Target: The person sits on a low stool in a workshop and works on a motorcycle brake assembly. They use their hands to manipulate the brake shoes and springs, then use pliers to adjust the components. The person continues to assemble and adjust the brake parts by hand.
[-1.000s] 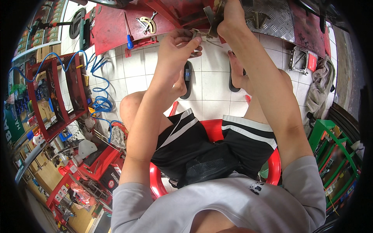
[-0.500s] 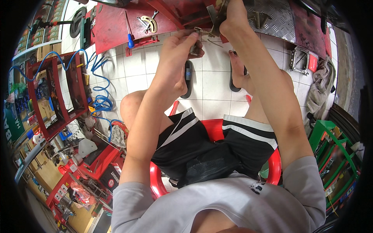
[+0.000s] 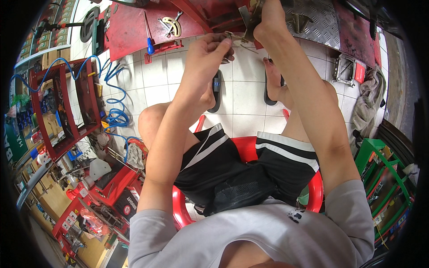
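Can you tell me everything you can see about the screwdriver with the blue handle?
The screwdriver has a chunky, shiny blue handle that looks like plastic, and a long, thin shaft that looks like metal. It lies on the red table, handle toward the person at the table's near edge, shaft pointing away and a little left. The tip is too small to make out. The left hand is off to its right, not touching it.
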Motion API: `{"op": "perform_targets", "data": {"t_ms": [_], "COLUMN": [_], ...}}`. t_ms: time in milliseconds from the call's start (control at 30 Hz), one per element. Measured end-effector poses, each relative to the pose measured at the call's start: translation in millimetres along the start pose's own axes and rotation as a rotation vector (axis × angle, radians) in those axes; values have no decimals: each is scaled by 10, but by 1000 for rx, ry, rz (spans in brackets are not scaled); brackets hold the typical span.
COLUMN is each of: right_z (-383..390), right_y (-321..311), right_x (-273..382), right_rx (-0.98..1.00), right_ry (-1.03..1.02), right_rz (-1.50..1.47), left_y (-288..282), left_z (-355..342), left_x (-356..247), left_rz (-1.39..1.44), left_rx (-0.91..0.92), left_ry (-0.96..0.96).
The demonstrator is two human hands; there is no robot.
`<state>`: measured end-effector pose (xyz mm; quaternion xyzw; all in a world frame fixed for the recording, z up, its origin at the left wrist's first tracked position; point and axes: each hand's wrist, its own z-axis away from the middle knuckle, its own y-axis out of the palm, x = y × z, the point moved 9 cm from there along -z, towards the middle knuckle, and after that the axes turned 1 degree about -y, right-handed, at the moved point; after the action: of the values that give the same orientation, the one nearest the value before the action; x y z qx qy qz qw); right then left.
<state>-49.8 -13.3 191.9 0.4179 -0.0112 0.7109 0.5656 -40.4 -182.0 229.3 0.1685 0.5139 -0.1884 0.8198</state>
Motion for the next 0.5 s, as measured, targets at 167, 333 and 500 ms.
{"op": "perform_targets", "data": {"t_ms": [167,333,500], "right_z": [19,-19,-22], "right_y": [22,6,35], "right_x": [5,7,7], "right_rx": [4,-2,12], "right_ry": [-7,-5,-6], "right_rz": [-14,-6,-49], "left_y": [-85,-95,-61], "left_z": [0,-49,-62], "left_x": [-107,-24,26], "left_rz": [-299,-263,-49], "left_rx": [-73,24,70], "left_ry": [209,80,20]}}
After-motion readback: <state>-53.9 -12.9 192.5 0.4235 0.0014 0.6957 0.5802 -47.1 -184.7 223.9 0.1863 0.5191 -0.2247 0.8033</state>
